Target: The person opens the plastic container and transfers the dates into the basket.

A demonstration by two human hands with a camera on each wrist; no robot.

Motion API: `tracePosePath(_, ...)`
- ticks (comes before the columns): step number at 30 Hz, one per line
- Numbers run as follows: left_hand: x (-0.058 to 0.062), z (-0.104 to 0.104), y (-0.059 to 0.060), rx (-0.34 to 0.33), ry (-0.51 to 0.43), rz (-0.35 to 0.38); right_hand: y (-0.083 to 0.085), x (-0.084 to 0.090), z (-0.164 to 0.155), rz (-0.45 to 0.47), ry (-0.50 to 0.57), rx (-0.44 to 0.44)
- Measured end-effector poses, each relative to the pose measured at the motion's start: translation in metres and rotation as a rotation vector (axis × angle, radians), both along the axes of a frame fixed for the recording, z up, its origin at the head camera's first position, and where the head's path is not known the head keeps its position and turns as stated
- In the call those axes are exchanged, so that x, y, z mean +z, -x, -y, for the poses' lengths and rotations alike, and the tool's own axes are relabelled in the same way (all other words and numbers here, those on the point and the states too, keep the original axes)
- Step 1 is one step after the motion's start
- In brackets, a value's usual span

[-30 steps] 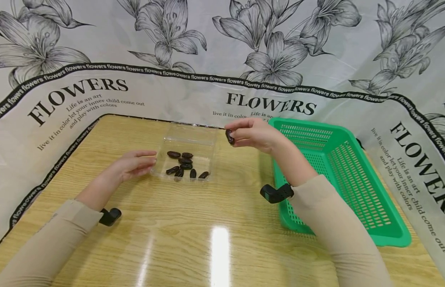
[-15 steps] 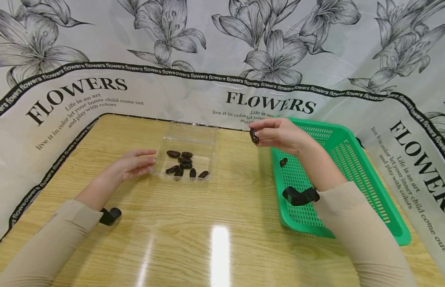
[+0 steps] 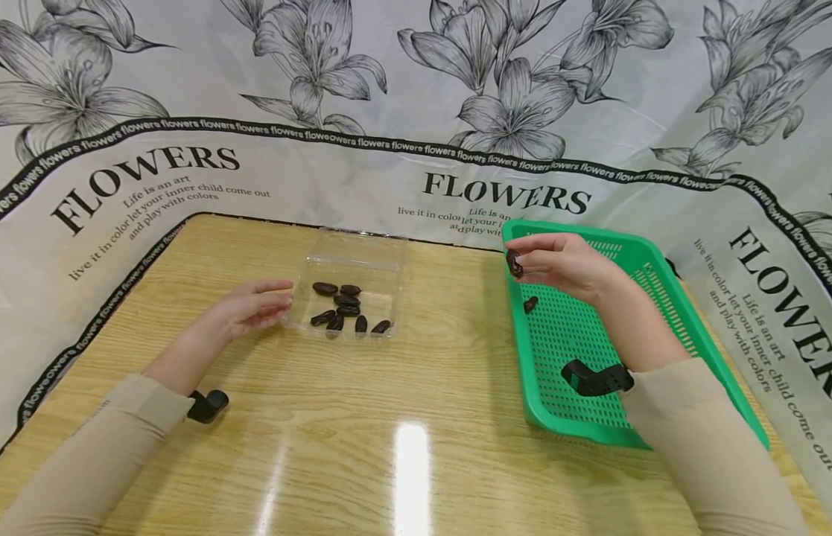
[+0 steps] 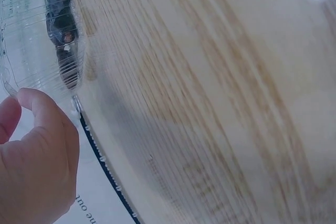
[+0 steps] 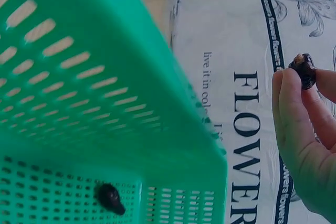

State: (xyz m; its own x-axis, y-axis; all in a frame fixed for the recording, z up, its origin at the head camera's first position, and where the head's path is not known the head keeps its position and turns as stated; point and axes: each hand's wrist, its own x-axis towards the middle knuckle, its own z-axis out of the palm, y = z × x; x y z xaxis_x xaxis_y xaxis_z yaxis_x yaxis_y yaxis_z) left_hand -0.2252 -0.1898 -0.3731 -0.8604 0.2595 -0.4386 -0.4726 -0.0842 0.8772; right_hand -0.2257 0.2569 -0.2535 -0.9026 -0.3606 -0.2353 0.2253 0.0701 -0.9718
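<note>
My right hand [image 3: 523,262] pinches a dark date [image 3: 514,263] between thumb and fingers, just above the left rim of the green plastic basket [image 3: 664,350]. The right wrist view shows the same date [image 5: 305,70] at my fingertips [image 5: 286,80]. One date [image 3: 530,304] lies on the basket floor, also visible as a dark date [image 5: 110,199] in the right wrist view. A clear plastic tray [image 3: 351,257] holds several dates [image 3: 345,307]. My left hand [image 3: 268,304] rests with relaxed fingers against the tray's left side; in the left wrist view the thumb [image 4: 44,114] touches the tray wall [image 4: 37,51].
The wooden table [image 3: 389,417] is ringed by a white flower-printed cloth [image 3: 389,112] that rises at the back and sides. The basket stands at the right edge, close to the cloth.
My right hand has carried the date rightward from beside the clear tray to over the basket's left rim. The left hand and the tray have stayed put.
</note>
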Motion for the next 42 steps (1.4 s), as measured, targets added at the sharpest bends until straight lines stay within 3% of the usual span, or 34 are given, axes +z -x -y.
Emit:
tracePosePath(15, 0.0, -0.002, 0.004, 0.006, 0.002, 0.015, 0.003, -0.019, -0.044, 0.059, -0.022, -0.072)
tracePosePath(24, -0.002, 0.0, 0.005, 0.001, 0.001, 0.018, 0.015, -0.048, -0.066, 0.122, -0.075, -0.138)
tracePosePath(32, 0.0, -0.003, 0.001, 0.013, -0.011, 0.03, 0.02, -0.072, -0.074, 0.087, -0.339, -0.126)
tracePosePath(42, -0.002, 0.0, 0.002, 0.018, -0.002, 0.012, 0.024, -0.079, -0.067, 0.061, -0.659, -0.017)
